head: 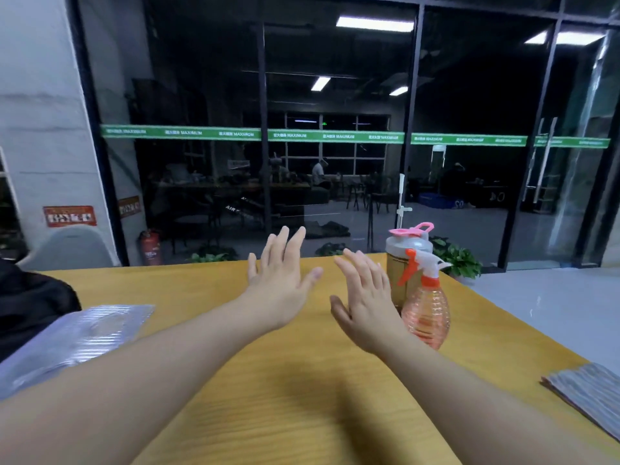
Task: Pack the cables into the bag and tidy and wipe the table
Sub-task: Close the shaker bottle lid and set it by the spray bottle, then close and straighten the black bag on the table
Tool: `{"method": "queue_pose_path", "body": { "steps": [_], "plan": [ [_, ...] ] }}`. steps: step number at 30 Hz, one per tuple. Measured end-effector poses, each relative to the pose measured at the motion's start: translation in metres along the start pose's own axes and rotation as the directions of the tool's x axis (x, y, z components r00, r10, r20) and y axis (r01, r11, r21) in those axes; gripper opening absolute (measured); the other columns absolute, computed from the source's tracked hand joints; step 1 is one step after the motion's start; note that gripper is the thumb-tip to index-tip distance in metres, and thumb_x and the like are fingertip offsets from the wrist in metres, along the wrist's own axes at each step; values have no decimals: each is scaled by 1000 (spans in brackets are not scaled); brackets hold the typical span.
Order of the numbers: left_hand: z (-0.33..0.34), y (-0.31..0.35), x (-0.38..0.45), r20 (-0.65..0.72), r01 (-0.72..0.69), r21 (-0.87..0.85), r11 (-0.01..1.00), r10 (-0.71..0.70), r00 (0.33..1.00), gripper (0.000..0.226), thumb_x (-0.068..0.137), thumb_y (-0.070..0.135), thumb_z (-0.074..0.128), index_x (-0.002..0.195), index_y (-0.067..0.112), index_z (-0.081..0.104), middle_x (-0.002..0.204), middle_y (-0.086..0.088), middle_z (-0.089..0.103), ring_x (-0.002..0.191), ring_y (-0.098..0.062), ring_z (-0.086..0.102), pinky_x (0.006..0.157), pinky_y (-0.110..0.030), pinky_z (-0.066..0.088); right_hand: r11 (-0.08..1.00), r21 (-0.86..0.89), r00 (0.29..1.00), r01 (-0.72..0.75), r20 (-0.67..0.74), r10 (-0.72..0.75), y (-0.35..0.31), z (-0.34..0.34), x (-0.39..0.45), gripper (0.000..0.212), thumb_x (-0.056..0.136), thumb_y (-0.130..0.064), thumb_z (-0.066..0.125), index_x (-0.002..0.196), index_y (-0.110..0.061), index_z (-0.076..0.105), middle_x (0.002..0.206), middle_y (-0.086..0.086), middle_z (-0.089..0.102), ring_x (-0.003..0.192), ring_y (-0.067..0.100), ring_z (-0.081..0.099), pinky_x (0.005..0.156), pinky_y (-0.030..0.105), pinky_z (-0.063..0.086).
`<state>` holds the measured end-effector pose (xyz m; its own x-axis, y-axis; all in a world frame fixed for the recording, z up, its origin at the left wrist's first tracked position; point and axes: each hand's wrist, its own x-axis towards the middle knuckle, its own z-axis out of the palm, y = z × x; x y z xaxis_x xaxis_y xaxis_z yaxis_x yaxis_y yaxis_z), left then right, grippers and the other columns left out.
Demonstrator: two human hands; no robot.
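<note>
Yellow wood-grain table (285, 380) carries no visible cables; the left hand (281, 283) and right hand (365, 307) are raised over it, fingers spread and grasping nothing, so this reads as a pause between steps, likely with wiping next, which calls for reaching right to the orange spray bottle (424, 307) standing beside a pink-lidded jug (407, 250). Clear plastic packaging (77, 337) lies at left against a dark bag (30, 303), a grey striped cloth (590, 394) at the right edge; dark glass wall (335, 112) behind.
</note>
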<state>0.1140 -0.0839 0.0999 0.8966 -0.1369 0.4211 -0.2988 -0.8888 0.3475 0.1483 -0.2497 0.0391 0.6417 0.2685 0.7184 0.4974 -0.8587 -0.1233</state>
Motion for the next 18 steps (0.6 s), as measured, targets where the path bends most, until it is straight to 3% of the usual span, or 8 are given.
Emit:
{"method": "queue_pose_path", "body": {
  "steps": [4, 7, 11, 15, 18],
  "plan": [
    [-20, -36, -24, -17, 49, 34, 998, -48, 999, 64, 95, 52, 24, 146, 36, -10, 155, 9, -18, 142, -11, -19, 115, -45, -11, 995, 58, 996, 83, 37, -85, -43, 19, 5, 56, 88, -38, 40, 139, -20, 28, 144, 6, 37, 135, 21, 25, 111, 49, 28],
    [-34, -63, -41, 9, 115, 98, 989, -116, 993, 63, 94, 55, 22, 145, 38, -11, 155, 10, -19, 141, -11, -22, 115, -46, -12, 990, 128, 997, 51, 50, -58, -80, 33, 11, 57, 84, -34, 41, 138, -19, 31, 143, 5, 39, 134, 21, 26, 109, 49, 32],
    [-54, -98, -62, 34, 178, 161, 971, -186, 982, 62, 94, 55, 20, 146, 39, -11, 155, 9, -19, 142, -12, -20, 115, -48, -10, 939, 305, 976, -156, 195, 99, -126, 42, 18, 63, 90, -27, 47, 146, -20, 20, 152, -3, 19, 140, 16, 12, 117, 35, 13],
    [-66, -126, -79, 93, 221, 224, 949, -247, 964, 62, 95, 53, 21, 146, 38, -12, 155, 9, -20, 142, -13, -20, 115, -47, -9, 955, 293, 957, -43, 287, -45, -155, 51, 15, 65, 93, -33, 46, 149, -23, 14, 156, -5, 10, 144, 14, 4, 118, 36, 9],
    [-72, -146, -87, 120, 259, 241, 935, -293, 948, 60, 97, 49, 22, 146, 38, -12, 155, 9, -22, 141, -13, -22, 115, -46, -8, 940, 342, 905, -24, 407, -125, -174, 58, 8, 64, 96, -36, 43, 150, -25, 10, 157, -7, 5, 145, 12, 1, 118, 38, 8]
  ]
}}
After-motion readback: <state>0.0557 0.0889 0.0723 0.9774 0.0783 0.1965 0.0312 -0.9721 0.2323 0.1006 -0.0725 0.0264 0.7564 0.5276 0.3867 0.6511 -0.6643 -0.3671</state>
